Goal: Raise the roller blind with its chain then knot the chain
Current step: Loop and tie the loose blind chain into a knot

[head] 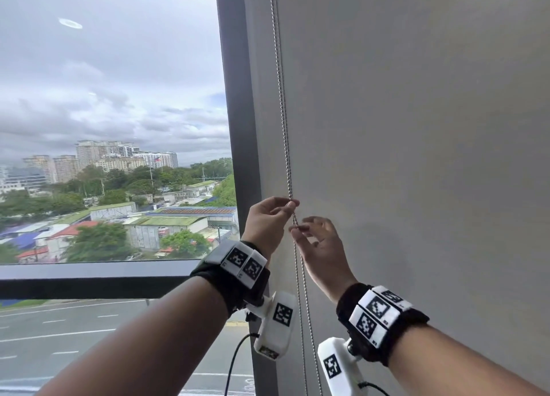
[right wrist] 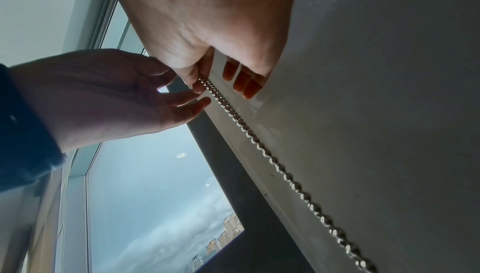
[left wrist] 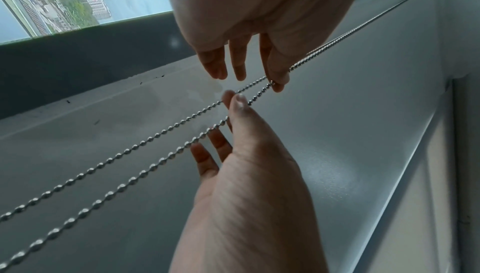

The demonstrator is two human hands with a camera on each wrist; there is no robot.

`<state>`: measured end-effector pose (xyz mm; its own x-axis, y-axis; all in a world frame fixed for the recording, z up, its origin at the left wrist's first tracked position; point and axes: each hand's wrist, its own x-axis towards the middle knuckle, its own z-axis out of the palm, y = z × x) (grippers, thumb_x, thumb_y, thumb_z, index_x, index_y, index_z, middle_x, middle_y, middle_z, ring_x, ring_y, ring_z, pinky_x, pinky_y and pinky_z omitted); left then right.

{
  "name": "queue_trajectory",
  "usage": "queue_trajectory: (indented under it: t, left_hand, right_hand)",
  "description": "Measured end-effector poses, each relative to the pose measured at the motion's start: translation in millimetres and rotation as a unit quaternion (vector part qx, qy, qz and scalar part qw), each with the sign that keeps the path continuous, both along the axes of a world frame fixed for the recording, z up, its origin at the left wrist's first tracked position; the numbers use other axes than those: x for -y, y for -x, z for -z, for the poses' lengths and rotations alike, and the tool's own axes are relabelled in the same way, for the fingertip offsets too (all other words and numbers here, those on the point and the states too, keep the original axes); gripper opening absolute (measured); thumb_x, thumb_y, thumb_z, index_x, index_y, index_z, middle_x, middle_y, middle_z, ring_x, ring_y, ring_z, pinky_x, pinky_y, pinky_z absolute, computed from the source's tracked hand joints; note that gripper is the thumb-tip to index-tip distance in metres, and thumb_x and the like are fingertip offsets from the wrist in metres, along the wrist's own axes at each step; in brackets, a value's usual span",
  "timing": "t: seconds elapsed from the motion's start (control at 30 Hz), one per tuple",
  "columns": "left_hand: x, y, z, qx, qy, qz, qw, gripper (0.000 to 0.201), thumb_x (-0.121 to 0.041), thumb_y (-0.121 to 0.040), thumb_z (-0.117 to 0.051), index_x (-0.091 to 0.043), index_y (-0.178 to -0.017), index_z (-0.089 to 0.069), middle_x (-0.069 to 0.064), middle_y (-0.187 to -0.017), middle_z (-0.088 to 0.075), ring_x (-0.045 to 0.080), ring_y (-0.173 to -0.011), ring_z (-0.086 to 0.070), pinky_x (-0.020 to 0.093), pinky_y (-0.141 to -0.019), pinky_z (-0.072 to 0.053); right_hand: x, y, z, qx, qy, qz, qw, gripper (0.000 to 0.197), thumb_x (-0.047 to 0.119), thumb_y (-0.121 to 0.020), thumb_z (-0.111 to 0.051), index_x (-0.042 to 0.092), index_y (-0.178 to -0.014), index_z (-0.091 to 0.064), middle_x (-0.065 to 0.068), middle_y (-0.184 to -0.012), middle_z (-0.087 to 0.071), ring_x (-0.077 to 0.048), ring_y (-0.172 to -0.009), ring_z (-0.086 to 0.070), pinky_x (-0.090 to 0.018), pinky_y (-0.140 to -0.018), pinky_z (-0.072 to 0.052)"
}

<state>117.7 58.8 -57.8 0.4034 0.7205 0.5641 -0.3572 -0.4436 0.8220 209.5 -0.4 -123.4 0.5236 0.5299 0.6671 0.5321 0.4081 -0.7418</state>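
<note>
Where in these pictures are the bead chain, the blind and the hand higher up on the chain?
bead chain (head: pixel 282 104), head view, strand above the hands.
blind (head: pixel 416 127), head view, grey fabric.
left hand (head: pixel 265 221), head view, back of hand.

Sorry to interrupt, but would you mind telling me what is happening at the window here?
A person stands at a window and works the bead chain of a grey roller blind. The left hand pinches the chain higher up, and the right hand pinches it just below, both between thumb and fingertip. The chain's two strands hang down between the wrists. The blind covers the pane on the right; the pane on the left shows the city. No knot shows in the chain.
</note>
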Motion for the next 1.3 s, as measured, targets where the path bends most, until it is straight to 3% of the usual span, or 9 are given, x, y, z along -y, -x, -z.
queue_trajectory:
  t: [0.13,0.27,0.37,0.6,0.67,0.83,0.97,1.1,1.3]
  left_hand:
    - [-12,-7,4,-0.003,0.014,-0.006,1.000,0.012,-0.006,-0.084,-0.062,-0.001,-0.092,-0.069,-0.001,-0.082,-0.068,-0.008,-0.061,-0.058,0.009,-0.063,-0.044]
    - [-18,-13,10,0.011,0.042,-0.004,0.999,0.008,-0.003,-0.083,-0.062,-0.003,-0.086,-0.070,0.013,-0.090,-0.071,0.014,-0.075,-0.062,0.026,-0.069,-0.048]
    - [-19,-13,12,0.036,0.052,0.015,0.998,0.010,0.002,-0.085,-0.058,-0.001,-0.083,-0.067,0.018,-0.085,-0.070,0.024,-0.074,-0.063,0.031,-0.068,-0.050]
    - [-16,-5,13,0.032,0.057,0.037,0.997,0.010,0.000,-0.087,-0.056,0.001,-0.091,-0.065,0.017,-0.080,-0.069,0.024,-0.067,-0.066,0.029,-0.060,-0.056]
    - [-13,1,14,0.035,0.056,0.037,0.997,0.012,0.002,-0.088,-0.053,-0.001,-0.092,-0.064,0.017,-0.076,-0.066,0.024,-0.064,-0.064,0.030,-0.061,-0.056]
    - [-4,17,16,0.055,0.077,0.048,0.994,0.019,0.003,-0.092,-0.043,-0.011,-0.099,-0.054,0.008,-0.064,-0.055,0.021,-0.053,-0.055,0.033,-0.058,-0.051]
    - [7,31,17,0.067,0.101,0.064,0.991,0.015,0.002,-0.093,-0.042,-0.008,-0.096,-0.052,0.006,-0.060,-0.048,0.015,-0.046,-0.048,0.031,-0.054,-0.050]
    - [16,52,13,0.057,0.098,0.096,0.989,0.020,-0.001,-0.095,-0.040,-0.001,-0.084,-0.057,0.004,-0.055,-0.045,0.009,-0.040,-0.041,0.022,-0.043,-0.042]
    - [24,82,7,0.022,0.096,0.133,0.986,0.020,-0.004,-0.094,-0.042,-0.001,-0.080,-0.055,0.004,-0.052,-0.043,0.012,-0.039,-0.035,0.022,-0.042,-0.037]
  right_hand:
    - [-15,-6,5,-0.041,-0.019,-0.045,0.998,0.006,0.030,-0.088,-0.070,0.027,-0.092,-0.069,0.001,-0.117,-0.065,-0.009,-0.100,-0.067,-0.028,-0.086,-0.053]
    - [-27,-12,13,-0.045,-0.031,-0.084,0.995,0.014,0.026,-0.090,-0.069,0.019,-0.099,-0.075,0.002,-0.099,-0.077,-0.011,-0.096,-0.071,-0.028,-0.088,-0.054]
    - [-30,-12,15,-0.065,-0.035,-0.123,0.990,0.016,0.022,-0.090,-0.068,0.011,-0.098,-0.077,-0.002,-0.094,-0.078,-0.017,-0.095,-0.072,-0.033,-0.092,-0.054]
    - [-22,-2,15,-0.095,-0.056,-0.176,0.978,0.016,0.009,-0.089,-0.068,-0.005,-0.095,-0.064,-0.026,-0.078,-0.070,-0.021,-0.072,-0.066,-0.036,-0.080,-0.056]
    - [-16,1,13,-0.095,-0.036,-0.178,0.979,0.018,0.009,-0.089,-0.068,-0.002,-0.101,-0.060,-0.021,-0.069,-0.066,-0.024,-0.065,-0.065,-0.037,-0.074,-0.056]
    - [-4,2,15,-0.100,0.055,-0.204,0.972,0.017,0.014,-0.092,-0.065,0.003,-0.102,-0.058,-0.007,-0.060,-0.050,-0.015,-0.051,-0.046,-0.026,-0.054,-0.043]
    - [9,2,13,-0.092,0.122,-0.238,0.959,0.024,0.023,-0.091,-0.066,0.001,-0.087,-0.061,-0.002,-0.058,-0.042,-0.011,-0.047,-0.038,-0.024,-0.050,-0.037]
    - [20,-1,6,-0.067,0.182,-0.232,0.953,0.038,0.035,-0.085,-0.072,0.016,-0.061,-0.049,0.000,-0.052,-0.040,-0.013,-0.045,-0.036,-0.024,-0.047,-0.033]
    - [39,1,-24,-0.131,0.214,-0.217,0.943,0.051,0.042,-0.078,-0.077,0.025,-0.055,-0.036,0.000,-0.052,-0.032,-0.015,-0.044,-0.026,-0.027,-0.048,-0.030]
